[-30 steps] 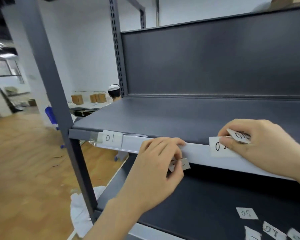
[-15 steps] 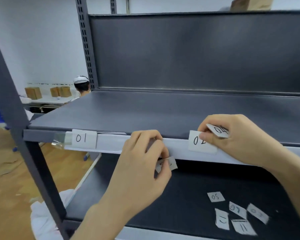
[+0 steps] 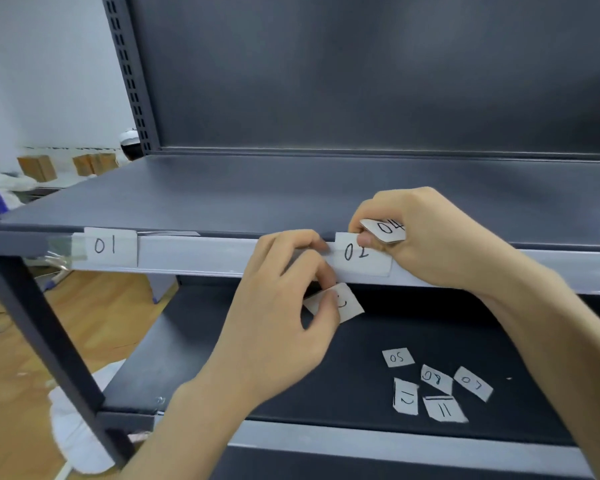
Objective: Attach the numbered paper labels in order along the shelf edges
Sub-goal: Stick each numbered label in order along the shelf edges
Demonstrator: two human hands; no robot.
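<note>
A dark grey shelf has a pale front edge strip [image 3: 201, 254]. Label 01 [image 3: 110, 246] is taped at the strip's left end. Label 02 [image 3: 359, 258] lies against the strip further right. My right hand [image 3: 426, 237] presses a thumb on label 02's top right and holds label 04 [image 3: 387, 229] between its fingers. My left hand [image 3: 278, 306] touches label 02's left edge with its fingertips and pinches another paper label [image 3: 345, 303] below the strip; its number is partly hidden.
Several loose labels, among them 05 [image 3: 398, 357], 07 [image 3: 472, 383] and 11 [image 3: 444, 409], lie on the lower shelf [image 3: 222, 358]. A grey upright post [image 3: 42, 327] stands at the left. White cloth [image 3: 73, 434] lies on the wooden floor. Cardboard boxes [image 3: 37, 168] sit far left.
The view has swung right and closer. My left hand slid right along the strip to label 02's left edge. My right hand stayed on label 02.
</note>
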